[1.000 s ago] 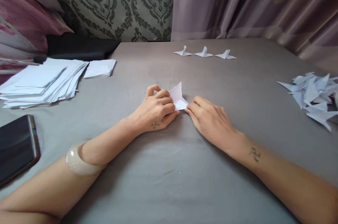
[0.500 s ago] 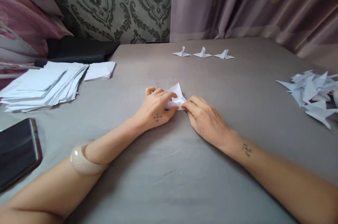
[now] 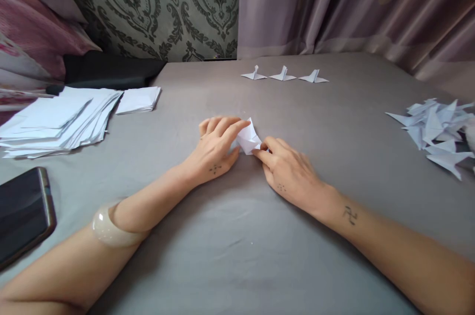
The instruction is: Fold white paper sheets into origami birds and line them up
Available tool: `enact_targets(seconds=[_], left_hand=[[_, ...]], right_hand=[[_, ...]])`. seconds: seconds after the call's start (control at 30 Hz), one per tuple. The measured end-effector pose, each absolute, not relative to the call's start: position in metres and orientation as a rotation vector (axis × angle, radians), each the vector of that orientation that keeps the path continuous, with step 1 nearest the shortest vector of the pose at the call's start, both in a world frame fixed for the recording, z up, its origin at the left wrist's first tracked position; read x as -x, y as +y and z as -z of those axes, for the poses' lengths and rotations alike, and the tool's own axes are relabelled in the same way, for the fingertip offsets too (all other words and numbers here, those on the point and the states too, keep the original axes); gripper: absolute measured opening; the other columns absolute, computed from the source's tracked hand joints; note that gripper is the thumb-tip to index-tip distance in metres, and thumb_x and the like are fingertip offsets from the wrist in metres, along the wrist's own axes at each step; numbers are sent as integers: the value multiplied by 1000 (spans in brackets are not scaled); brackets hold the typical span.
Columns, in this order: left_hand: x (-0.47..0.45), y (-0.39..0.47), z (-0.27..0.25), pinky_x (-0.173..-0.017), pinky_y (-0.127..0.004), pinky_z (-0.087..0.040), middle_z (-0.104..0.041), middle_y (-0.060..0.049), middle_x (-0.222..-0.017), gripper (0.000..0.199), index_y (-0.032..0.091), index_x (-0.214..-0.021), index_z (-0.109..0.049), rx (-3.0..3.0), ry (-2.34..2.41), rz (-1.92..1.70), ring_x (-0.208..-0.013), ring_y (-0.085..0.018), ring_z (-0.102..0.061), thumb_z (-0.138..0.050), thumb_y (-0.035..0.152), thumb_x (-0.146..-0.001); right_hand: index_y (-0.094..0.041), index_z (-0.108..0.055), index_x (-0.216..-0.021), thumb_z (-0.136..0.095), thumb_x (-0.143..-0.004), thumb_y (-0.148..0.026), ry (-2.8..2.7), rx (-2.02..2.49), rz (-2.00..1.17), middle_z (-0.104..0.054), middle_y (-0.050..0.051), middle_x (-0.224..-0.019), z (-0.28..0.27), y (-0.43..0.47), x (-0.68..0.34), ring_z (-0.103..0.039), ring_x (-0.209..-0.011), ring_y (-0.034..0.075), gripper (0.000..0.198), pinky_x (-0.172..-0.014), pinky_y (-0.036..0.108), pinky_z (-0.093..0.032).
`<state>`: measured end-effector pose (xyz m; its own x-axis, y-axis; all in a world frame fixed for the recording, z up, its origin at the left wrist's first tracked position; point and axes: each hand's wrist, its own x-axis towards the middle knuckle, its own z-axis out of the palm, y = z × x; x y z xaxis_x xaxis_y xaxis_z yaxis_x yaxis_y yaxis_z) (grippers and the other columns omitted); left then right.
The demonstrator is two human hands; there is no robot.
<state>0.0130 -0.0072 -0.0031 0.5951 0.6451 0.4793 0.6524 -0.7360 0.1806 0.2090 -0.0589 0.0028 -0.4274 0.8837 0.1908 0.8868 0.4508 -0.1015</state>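
A small white folded paper (image 3: 248, 139) sits on the grey cloth between my hands, with one pointed flap toward the far side. My right hand (image 3: 291, 171) pinches its right corner between thumb and fingers. At the paper's left, my left hand (image 3: 215, 147) has its fingers stretched out and the thumb apart. Its index fingertip reaches over the upper left edge of the paper; whether it presses there I cannot tell. A pale bangle (image 3: 115, 231) circles the left forearm.
Three folded paper birds (image 3: 282, 74) stand in a row at the back. A heap of folded paper figures (image 3: 440, 127) lies at the right. On the left are a stack of white sheets (image 3: 55, 119), a smaller paper stack (image 3: 138, 99), a phone (image 3: 24, 211) and a black cloth (image 3: 111, 70).
My left hand has loosened from the paper and shifted slightly left, its fingers straighter. The paper's near left part shows more now. My right hand keeps its pinch on the right corner.
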Motion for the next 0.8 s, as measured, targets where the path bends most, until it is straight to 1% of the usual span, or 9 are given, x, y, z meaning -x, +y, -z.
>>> enact_targets(seconds=[0.07, 0.1, 0.17, 0.23, 0.27, 0.33, 0.5, 0.63, 0.8], left_hand=[[-13, -8, 3, -95, -42, -29, -50, -14, -129, 44, 21, -130, -41, 2662, -1146, 888, -116, -28, -43, -53, 25, -88], [-13, -8, 3, -93, -42, -30, -50, -14, -129, 42, 21, -128, -42, 2617, -1153, 911, -115, -28, -43, -53, 30, -89], [-13, -9, 3, -89, -40, -32, -55, -13, -120, 31, 20, -119, -48, 2605, -1123, 914, -106, -26, -48, -52, 33, -91], [-13, -9, 3, -85, -37, -33, -63, -8, -107, 15, 20, -105, -54, 2701, -1007, 834, -95, -21, -54, -47, 29, -94], [-13, -8, 3, -84, -36, -34, -65, -6, -101, 13, 20, -99, -56, 2762, -937, 776, -90, -19, -56, -44, 25, -96], [-13, -8, 3, -85, -36, -34, -68, -3, -95, 19, 19, -93, -59, 2847, -835, 692, -86, -16, -58, -41, 20, -97], [-14, -7, 4, -85, -35, -37, -70, -5, -98, 25, 18, -99, -65, 2932, -754, 641, -86, -16, -61, -40, 19, -96], [-13, -9, 3, -84, -34, -40, -69, -6, -99, 26, 17, -101, -67, 2983, -761, 592, -88, -17, -61, -42, 20, -95], [-12, -9, 0, -85, -36, -39, -66, -7, -102, 30, 19, -110, -67, 3034, -766, 508, -91, -18, -59, -41, 24, -96]], right_hand=[[-20, -65, -107, -40, -93, -11, -2505, 1527, 44, -57, 5, -94, -4, -60, -209, -49, -84, 17, 30, -56, 31, -28], [-20, -65, -107, -40, -93, -11, -2513, 1525, 49, -57, 5, -94, -4, -60, -209, -49, -83, 17, 30, -56, 31, -28], [-21, -64, -106, -39, -93, -11, -2524, 1529, 45, -56, 5, -94, -5, -60, -209, -48, -83, 17, 30, -56, 31, -28], [-21, -64, -100, -39, -93, -12, -2533, 1547, 16, -55, 5, -94, -6, -60, -209, -48, -83, 17, 28, -56, 31, -27], [-21, -64, -97, -39, -93, -13, -2538, 1561, -6, -54, 5, -93, -8, -60, -209, -48, -83, 17, 27, -56, 30, -27], [-21, -63, -91, -39, -93, -14, -2545, 1592, -48, -53, 5, -91, -11, -61, -210, -48, -82, 17, 26, -55, 30, -27], [-22, -61, -98, -38, -93, -13, -2607, 1633, -132, -52, 5, -94, -23, -63, -215, -49, -83, 17, 26, -57, 29, -27], [-23, -62, -95, -37, -93, -14, -2689, 1730, -220, -52, 5, -92, -36, -64, -221, -50, -81, 16, 27, -57, 29, -26], [-24, -64, -94, -36, -93, -16, -2766, 1804, -260, -55, 3, -90, -50, -61, -227, -50, -74, 15, 29, -56, 28, -25]])
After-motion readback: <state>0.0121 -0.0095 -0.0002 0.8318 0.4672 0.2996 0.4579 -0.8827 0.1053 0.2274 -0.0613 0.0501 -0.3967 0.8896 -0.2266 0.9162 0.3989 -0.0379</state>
